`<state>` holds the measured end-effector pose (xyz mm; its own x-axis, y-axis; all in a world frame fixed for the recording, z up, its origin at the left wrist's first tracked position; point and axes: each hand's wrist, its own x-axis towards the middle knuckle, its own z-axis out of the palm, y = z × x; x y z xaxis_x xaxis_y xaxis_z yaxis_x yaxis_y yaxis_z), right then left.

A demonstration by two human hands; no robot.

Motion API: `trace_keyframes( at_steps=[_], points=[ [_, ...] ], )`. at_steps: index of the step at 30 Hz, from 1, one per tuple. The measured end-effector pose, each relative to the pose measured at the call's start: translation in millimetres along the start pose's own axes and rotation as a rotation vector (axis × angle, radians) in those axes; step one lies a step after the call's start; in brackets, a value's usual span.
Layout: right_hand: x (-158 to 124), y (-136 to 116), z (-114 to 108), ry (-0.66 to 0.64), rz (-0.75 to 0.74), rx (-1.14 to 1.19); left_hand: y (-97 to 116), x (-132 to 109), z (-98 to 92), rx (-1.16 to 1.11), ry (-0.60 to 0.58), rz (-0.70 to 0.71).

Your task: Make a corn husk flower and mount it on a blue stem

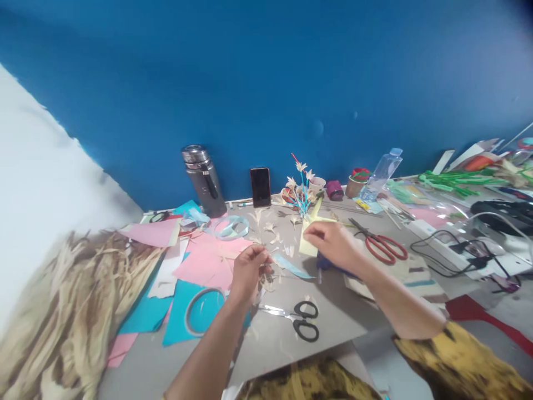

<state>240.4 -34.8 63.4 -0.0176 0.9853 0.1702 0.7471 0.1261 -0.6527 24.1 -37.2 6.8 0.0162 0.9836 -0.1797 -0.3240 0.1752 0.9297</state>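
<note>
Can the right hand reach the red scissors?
Probably yes. The red scissors lie uncovered just beside the right hand, with nothing between them, though that hand is touching the yellow paper right now.

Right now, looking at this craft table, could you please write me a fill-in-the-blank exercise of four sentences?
1. The left hand pinches pale strips; the scissors lying nearest it have ____ handles.
2. The paper at the right hand's fingertips is ____ in colour.
3. The phone leans against the ____ wall.
4. The red scissors lie to the ____ of the right hand.
Missing words: black, yellow, blue, right.
</note>
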Motion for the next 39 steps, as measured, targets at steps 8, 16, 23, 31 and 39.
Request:
trace_keyframes(
  at_steps=[8, 16, 23, 31, 39],
  points=[
    [-7, 22, -14, -0.175, -0.020, 0.086, -8, 5, -0.2, 0.311, 0.017, 0.072],
    [17, 64, -48, -0.192, 0.048, 0.260, 36, 5, -19.7, 0.769, 0.273, 0.375],
    [46, 85, -26, -0.161, 0.017, 0.241, 65, 124, 21.5, 1.170, 0.447, 0.354],
    [41, 97, -1, -0.168, -0.005, 0.285, 29, 214, 74.7, 1.178, 0.655, 0.281],
    [33, 96, 2, -0.195, -0.048, 0.112, 20, 238, 89.4, 1.105, 0.835, 0.273]
  ],
)
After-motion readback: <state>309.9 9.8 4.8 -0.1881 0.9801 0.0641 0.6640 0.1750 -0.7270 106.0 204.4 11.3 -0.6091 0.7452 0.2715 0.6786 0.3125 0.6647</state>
